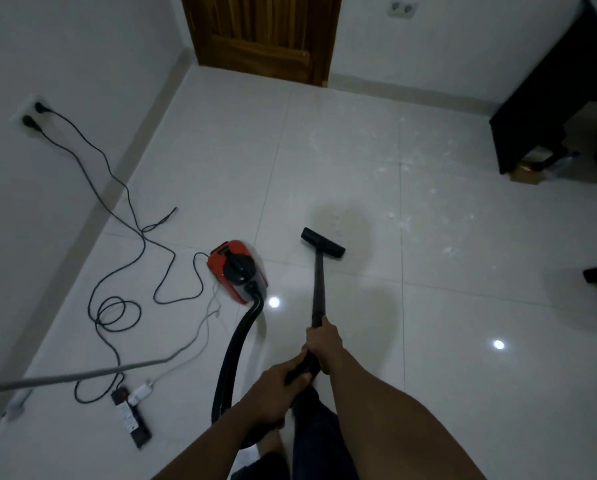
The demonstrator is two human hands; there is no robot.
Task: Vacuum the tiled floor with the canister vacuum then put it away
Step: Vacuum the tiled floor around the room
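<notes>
— Red canister vacuum (236, 270) is sitting where?
— On the tiled floor (463, 323), toward its left edge. The right hand (323, 341) is gripping the black wand (318, 289); the left hand (276, 393) is clutching the hose end (299, 368) just behind.

A small red-and-black canister vacuum (237, 271) is sitting on the glossy white tiled floor (463, 323), left of centre, with its black power cord (176, 301) trailing away from it in loose loops along the tiles. Its thick black hose (233, 351) is rising from the near end of the canister and curving back toward the person. The straight black wand (318, 289) is slanting forward and down, the right hand (323, 344) gripping it partway along and the left hand (276, 393) gripping the handle end behind. The wide black floor nozzle (323, 242) is resting flat on a tile, angled slightly, while white crumbs (401, 221) are lying scattered beyond it and to its right.
</notes>
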